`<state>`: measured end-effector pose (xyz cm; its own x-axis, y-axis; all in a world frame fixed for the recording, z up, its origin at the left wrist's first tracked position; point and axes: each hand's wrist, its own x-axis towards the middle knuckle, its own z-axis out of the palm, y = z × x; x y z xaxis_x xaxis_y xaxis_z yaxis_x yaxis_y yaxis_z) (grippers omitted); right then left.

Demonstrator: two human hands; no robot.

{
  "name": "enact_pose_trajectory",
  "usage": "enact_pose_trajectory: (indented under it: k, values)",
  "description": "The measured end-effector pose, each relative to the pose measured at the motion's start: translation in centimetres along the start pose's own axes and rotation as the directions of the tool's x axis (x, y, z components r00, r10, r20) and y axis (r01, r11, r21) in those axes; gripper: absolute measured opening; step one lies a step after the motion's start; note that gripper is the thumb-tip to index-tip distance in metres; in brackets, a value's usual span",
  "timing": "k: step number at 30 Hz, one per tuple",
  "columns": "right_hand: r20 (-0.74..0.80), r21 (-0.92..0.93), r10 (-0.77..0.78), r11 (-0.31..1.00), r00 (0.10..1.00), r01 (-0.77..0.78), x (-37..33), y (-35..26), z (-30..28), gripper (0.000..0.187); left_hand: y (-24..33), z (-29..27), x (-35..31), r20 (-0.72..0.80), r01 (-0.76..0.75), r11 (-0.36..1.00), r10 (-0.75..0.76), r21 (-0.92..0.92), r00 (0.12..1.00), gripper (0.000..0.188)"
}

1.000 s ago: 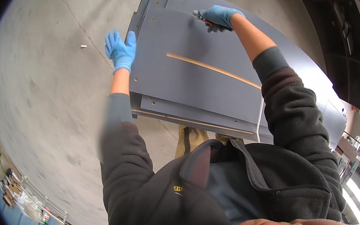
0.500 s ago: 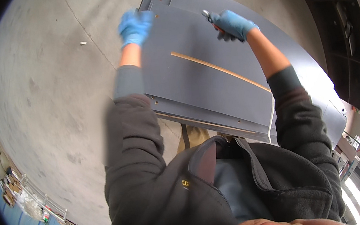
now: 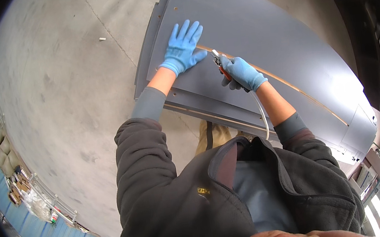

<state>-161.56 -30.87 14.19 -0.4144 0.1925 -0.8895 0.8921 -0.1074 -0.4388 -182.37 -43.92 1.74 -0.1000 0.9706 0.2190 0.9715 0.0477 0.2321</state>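
Observation:
My left hand (image 3: 182, 50), in a blue glove, lies with fingers spread on the grey panel (image 3: 235, 21) on top of a stack. Its thumb points toward the near end of a long, narrow wood-coloured groove (image 3: 286, 83) in that panel. In my right hand (image 3: 244, 74), also gloved in blue, is an air gun (image 3: 221, 64) with a metal nose and an orange-red part. A pale hose (image 3: 263, 113) hangs from it toward my body. The air gun's nose is just above the panel, close to the groove's left end; whether it touches cannot be made out.
More grey panels (image 3: 208, 109) with small round holes lie beneath, their edges stepped along the near side. Concrete floor (image 3: 67, 96) spreads to the left, with a small white piece (image 3: 102, 39) on it. A dark shelf-like unit (image 3: 371, 37) stands at the right.
My left hand has come from the panel's far left corner nearer to me and now rests flat. My right hand has brought the air gun nearer and slightly left, beside the groove.

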Motion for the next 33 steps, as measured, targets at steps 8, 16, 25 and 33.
enact_pose_trajectory:
  k: [8, 16, 25, 33]
  values:
    - [0.149, -0.300, -0.078, 0.947, 0.986, 0.120, 0.1, 1.2, 3.2, 0.082, -3.4, -2.2, -19.7, -0.066, 0.984, 0.126, -0.989, 0.123, 0.135, 0.071]
    - [0.275, -0.461, -0.055, 0.869, 0.960, 0.182, 0.3, 0.2, 4.6, 0.062, 5.8, -1.6, -13.7, -0.166, 0.439, 0.880, -0.413, 0.181, 0.896, 0.072]
    - [0.064, -0.190, 0.093, 0.978, 0.994, -0.080, -6.3, 12.3, 1.0, 0.070, 5.3, -4.3, -19.6, 0.280, 0.995, -0.096, -0.956, -0.006, -0.090, 0.076]
    - [0.059, -0.376, 0.300, 0.890, 0.952, -0.257, -13.2, 22.0, 0.6, 0.077, 24.8, 1.6, -18.2, -0.110, 0.435, 0.899, -0.437, -0.047, 0.893, 0.084]
